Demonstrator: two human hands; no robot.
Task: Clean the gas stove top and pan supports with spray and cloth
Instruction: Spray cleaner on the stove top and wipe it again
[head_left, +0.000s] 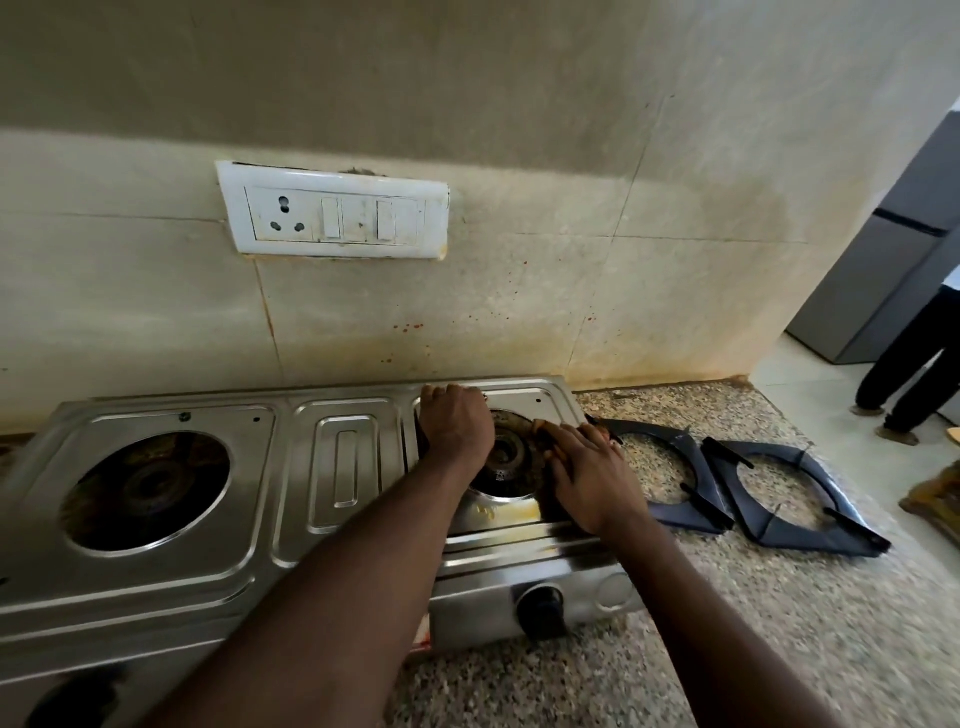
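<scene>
Nearest the camera, both forearms reach up from the bottom edge, blurred and cut off there. Under them runs the speckled granite counter and the front of the steel gas stove, where one black knob is clear and a second dark shape at the lower left is too smeared to identify. Both hands meet at the right burner, hiding much of it. The right hand lies palm down with fairly straight fingers resting across the burner's grimy right rim, not curled around anything. The left hand covers the burner's left side; its fingers bend away over the far edge and are out of sight, so it is unclear whether it grips anything. The left burner sits uncovered in its dark well. Two black pan supports lie flat on the counter just right of the stove, touching each other, and the nearer one's left corner is hidden behind the right hand. Beyond them, the stained tiled wall carries a white switchboard. At the far right a grey refrigerator and another person's legs are cut off by the frame.
</scene>
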